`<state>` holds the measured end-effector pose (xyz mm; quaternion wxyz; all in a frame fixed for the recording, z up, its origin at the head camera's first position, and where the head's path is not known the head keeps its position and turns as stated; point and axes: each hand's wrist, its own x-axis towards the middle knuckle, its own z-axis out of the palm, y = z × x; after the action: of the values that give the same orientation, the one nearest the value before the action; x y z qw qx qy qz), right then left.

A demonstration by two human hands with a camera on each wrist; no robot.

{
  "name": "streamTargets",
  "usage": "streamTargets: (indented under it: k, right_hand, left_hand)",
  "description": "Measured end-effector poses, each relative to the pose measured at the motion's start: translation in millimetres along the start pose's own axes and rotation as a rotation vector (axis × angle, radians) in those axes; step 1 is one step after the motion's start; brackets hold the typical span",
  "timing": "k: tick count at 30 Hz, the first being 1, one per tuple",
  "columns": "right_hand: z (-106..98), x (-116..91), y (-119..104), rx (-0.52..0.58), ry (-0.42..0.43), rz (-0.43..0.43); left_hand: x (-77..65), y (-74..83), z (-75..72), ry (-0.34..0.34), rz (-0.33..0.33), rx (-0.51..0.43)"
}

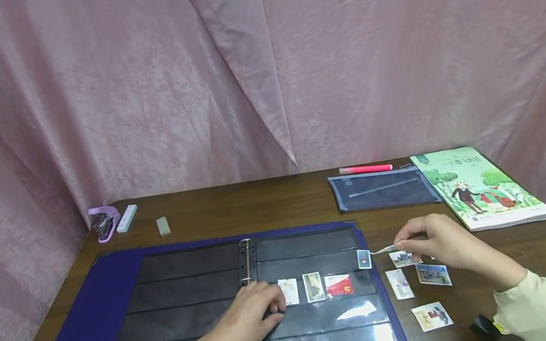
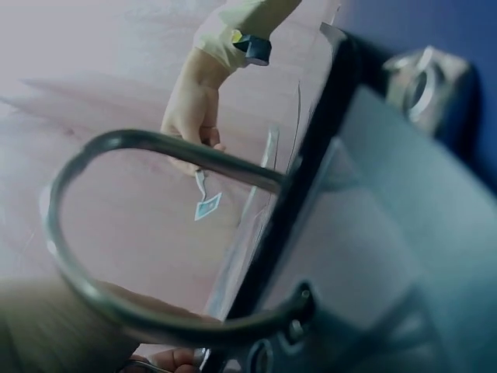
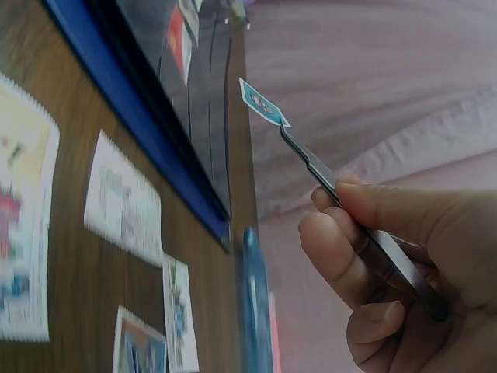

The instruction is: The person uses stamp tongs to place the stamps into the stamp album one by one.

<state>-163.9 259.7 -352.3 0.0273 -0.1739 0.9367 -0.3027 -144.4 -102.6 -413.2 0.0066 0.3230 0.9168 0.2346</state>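
Note:
My right hand point(image 1: 436, 242) pinches a pair of metal tweezers point(image 3: 373, 245) between thumb and fingers. Gripped in the tweezer tips is a small blue stamp with a white border point(image 3: 262, 102), held up over the right edge of the stamp album point(image 1: 327, 322). The left hand point(image 1: 247, 318) rests on the album near its ring spine, fingers bent beside the leftmost of three stamps in one pocket row. Those are a pale stamp point(image 1: 289, 291), a greenish stamp point(image 1: 313, 287) and a red-and-white stamp point(image 1: 339, 285). What lies under the left fingers is hidden.
Several loose stamps point(image 1: 433, 316) lie on the wooden table right of the album. Farther back are a blue mesh pouch point(image 1: 386, 190), a red pen point(image 1: 366, 168) and a green-covered book point(image 1: 478, 183). A purple stapler point(image 1: 105, 222), white box point(image 1: 127, 218) and eraser point(image 1: 163, 226) stand back left.

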Motion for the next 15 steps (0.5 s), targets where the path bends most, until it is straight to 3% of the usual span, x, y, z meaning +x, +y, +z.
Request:
streamTargets:
  k: [15]
  right_hand:
    - [41.3, 16.9, -26.5, 0.128, -0.069, -0.062]
  left_hand:
    - [3.5, -3.2, 2.1, 0.025, -0.005, -0.076]
